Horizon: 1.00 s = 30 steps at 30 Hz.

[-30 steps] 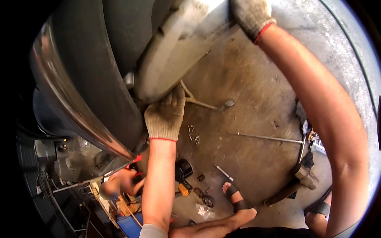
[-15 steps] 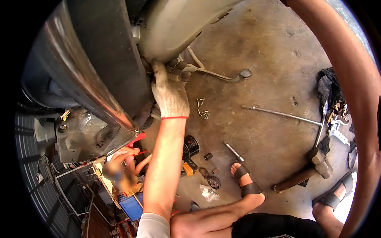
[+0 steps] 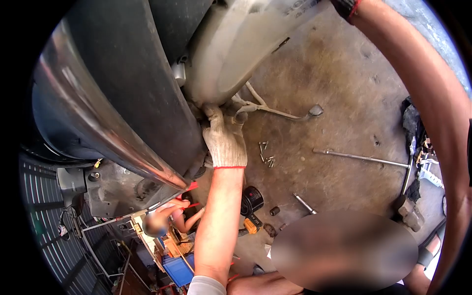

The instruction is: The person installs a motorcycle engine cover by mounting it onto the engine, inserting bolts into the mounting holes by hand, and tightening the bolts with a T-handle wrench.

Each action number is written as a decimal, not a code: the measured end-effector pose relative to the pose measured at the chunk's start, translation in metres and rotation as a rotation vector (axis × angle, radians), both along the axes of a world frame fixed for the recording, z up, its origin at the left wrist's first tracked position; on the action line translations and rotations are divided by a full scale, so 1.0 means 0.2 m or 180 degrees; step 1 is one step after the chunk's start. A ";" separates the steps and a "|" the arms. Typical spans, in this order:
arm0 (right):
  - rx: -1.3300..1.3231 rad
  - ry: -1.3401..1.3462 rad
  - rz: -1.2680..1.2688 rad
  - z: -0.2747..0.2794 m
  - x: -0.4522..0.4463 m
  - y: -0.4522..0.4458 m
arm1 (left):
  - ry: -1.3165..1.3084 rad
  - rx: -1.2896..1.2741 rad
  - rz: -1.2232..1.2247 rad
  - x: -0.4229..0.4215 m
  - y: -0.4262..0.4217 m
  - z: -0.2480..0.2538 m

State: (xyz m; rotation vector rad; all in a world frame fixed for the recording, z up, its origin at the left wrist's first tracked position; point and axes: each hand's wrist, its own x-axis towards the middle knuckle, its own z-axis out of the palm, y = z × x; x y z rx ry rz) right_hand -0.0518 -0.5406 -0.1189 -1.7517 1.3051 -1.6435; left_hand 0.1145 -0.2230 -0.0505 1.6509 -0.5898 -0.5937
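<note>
My left hand (image 3: 225,142), in a pale knitted glove with a red-edged cuff, reaches up to the lower end of a dusty beige casing (image 3: 226,64) on a scooter-like vehicle. Its thumb presses against that end and the fingers curl around behind, partly hidden. Close beside the hand, a stand lever (image 3: 280,112) sticks out to the right. My right arm stretches up along the right side; only the dark glove and red cuff of my right hand (image 3: 345,9) show at the top edge, by the casing's far end. Its fingers are out of sight.
Several screws (image 3: 267,156) lie on the concrete floor, with a T-handle wrench (image 3: 364,158), a hammer (image 3: 409,212), a socket (image 3: 274,211) and a black-and-yellow power tool (image 3: 252,223). A dark body panel (image 3: 132,73) fills the left. Another person (image 3: 164,216) sits lower left. A blurred oval covers the lower right.
The view has tilted, so the scene sits lower and slightly right. My left hand stays at the casing's lower end. The glove cuff of my right hand shows more at the top.
</note>
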 end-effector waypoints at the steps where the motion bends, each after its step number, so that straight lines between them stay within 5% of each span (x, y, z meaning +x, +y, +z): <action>1: -0.0021 -0.0003 0.0001 0.01 -0.01 0.00 | -0.0023 -0.0008 -0.0002 -0.01 -0.01 0.00; 8: -0.0090 0.0383 0.0200 -0.09 -0.14 0.18 | 0.0010 -0.0070 0.0265 -0.03 0.00 0.01; 10: 0.0861 -0.1578 0.0460 0.00 -0.10 0.25 | 0.0075 -0.0021 0.0171 -0.02 0.01 0.00; 12: 0.1341 -0.1787 0.0113 0.05 0.03 0.22 | 0.0110 -0.0110 0.0088 -0.01 0.01 0.01; 18: 0.1048 -0.0908 0.0042 0.04 0.05 0.19 | 0.0175 -0.0143 -0.0014 -0.03 -0.01 0.03; 22: 0.2089 -0.2836 0.0650 0.16 -0.08 0.20 | 0.0219 -0.0260 0.0205 -0.02 0.02 0.02; 27: 0.1435 -0.1254 0.0215 0.08 0.02 0.14 | 0.0356 -0.0183 0.0186 -0.02 0.01 0.03; 30: 0.2122 -0.1668 0.0462 0.07 -0.02 0.12 | 0.0240 -0.0078 -0.0031 -0.03 0.01 0.05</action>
